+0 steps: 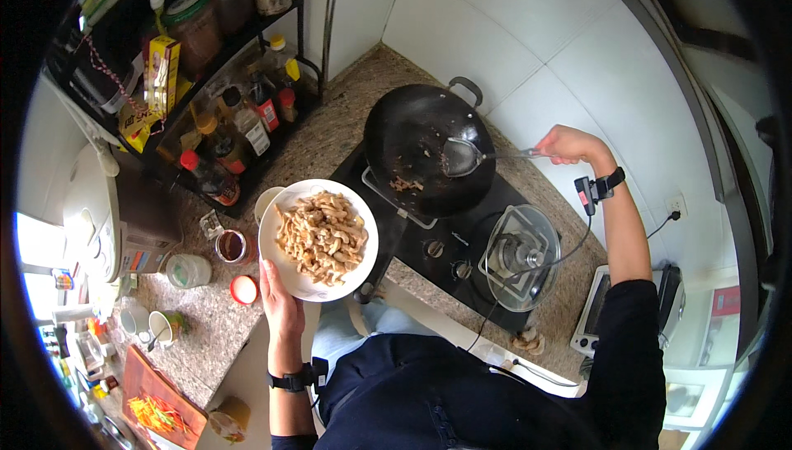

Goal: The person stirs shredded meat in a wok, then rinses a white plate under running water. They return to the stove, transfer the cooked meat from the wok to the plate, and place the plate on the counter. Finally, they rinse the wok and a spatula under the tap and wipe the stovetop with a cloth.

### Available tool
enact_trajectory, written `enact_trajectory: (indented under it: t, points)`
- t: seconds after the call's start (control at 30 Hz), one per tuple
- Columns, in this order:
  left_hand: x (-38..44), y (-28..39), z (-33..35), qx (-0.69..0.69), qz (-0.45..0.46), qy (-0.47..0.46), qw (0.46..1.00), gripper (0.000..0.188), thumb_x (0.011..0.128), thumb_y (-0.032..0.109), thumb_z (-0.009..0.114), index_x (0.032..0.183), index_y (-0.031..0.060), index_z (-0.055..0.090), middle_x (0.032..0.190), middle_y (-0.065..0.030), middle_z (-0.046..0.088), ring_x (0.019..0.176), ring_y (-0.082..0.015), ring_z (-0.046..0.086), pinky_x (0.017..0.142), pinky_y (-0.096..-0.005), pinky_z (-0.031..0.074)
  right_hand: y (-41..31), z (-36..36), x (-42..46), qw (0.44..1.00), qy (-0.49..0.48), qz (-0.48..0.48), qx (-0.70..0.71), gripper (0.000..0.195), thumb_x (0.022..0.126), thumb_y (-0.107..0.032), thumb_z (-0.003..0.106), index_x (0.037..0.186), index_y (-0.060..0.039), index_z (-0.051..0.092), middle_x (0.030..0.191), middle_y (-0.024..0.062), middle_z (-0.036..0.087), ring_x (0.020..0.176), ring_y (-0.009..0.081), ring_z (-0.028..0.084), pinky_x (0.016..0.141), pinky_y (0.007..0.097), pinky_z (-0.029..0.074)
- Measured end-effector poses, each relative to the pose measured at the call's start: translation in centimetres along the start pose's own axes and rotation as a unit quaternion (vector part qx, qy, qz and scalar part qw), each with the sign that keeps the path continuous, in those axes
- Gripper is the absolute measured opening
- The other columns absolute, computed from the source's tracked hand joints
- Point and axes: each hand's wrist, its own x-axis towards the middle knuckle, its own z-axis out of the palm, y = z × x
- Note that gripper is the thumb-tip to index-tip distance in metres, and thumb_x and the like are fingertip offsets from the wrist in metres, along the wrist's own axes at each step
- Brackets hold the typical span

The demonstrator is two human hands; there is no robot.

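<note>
My left hand (280,301) holds a white plate (354,286) by its near rim. Cooked meat strips (322,236) are heaped on the plate. At the right, my right hand (570,144) grips the handle of a metal wok spatula (461,157), whose blade lies inside a black wok (411,122). A few meat scraps (406,184) remain on the wok's inner surface. The wok sits over the far left part of a black two-burner gas stove (436,264). The plate is left of the wok, held over the counter's edge and the stove's near left corner.
A glass lid (541,292) rests over the right burner. Sauce bottles (210,179) stand on a black rack. On the left counter are an open jar of dark sauce (231,246), its red lid (244,290) and a cutting board (145,376) with shredded vegetables. A toaster oven (591,308) stands right.
</note>
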Motion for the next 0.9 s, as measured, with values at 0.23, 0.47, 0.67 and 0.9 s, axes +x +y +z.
enact_trajectory:
  t: [0.23,0.47,0.67,0.9]
  points:
    - [-0.8,-0.3,-1.1,-0.018,0.0,0.027,0.999,0.053,0.11,0.039,0.043,0.151,0.0064,0.038,0.141,-0.0096,0.055,0.124,-0.019,0.058,0.104,-0.0344,0.05,4.5,1.4,1.6,0.987,-0.088,0.064,0.121,0.022,0.101,-0.014,0.059,0.119,-0.0087,0.071,0.064,-0.0008,0.054,0.044,0.0031,0.03,0.038,0.0223,0.019]
    - [0.0,-0.5,-2.3,-0.014,0.014,0.036,0.999,0.052,0.109,0.041,0.043,0.148,0.0057,0.042,0.138,-0.0107,0.057,0.122,-0.0206,0.06,0.102,-0.0348,0.052,2.6,6.9,3.5,0.961,-0.15,0.056,0.225,0.028,0.105,-0.019,0.053,0.128,-0.008,0.067,0.062,-0.0044,0.048,0.044,0.002,0.029,0.039,0.0201,0.02]
    - [0.5,0.1,-1.0,-0.009,0.008,0.016,1.0,0.054,0.11,0.041,0.042,0.15,0.0052,0.04,0.141,-0.0091,0.055,0.126,-0.0178,0.055,0.106,-0.0331,0.046,1.7,11.0,6.3,0.928,-0.142,-0.043,0.341,0.031,0.104,-0.016,0.054,0.132,-0.0074,0.064,0.066,-0.0039,0.046,0.047,0.001,0.03,0.039,0.0184,0.021]
    - [1.8,-0.2,1.9,0.014,-0.016,-0.02,1.0,0.054,0.109,0.042,0.043,0.149,0.006,0.04,0.138,-0.0098,0.057,0.12,-0.0183,0.059,0.099,-0.0327,0.053,2.7,14.9,4.3,0.891,-0.087,-0.093,0.437,0.037,0.104,-0.018,0.055,0.139,-0.0054,0.058,0.071,-0.004,0.05,0.052,0.0006,0.037,0.04,0.0164,0.025]
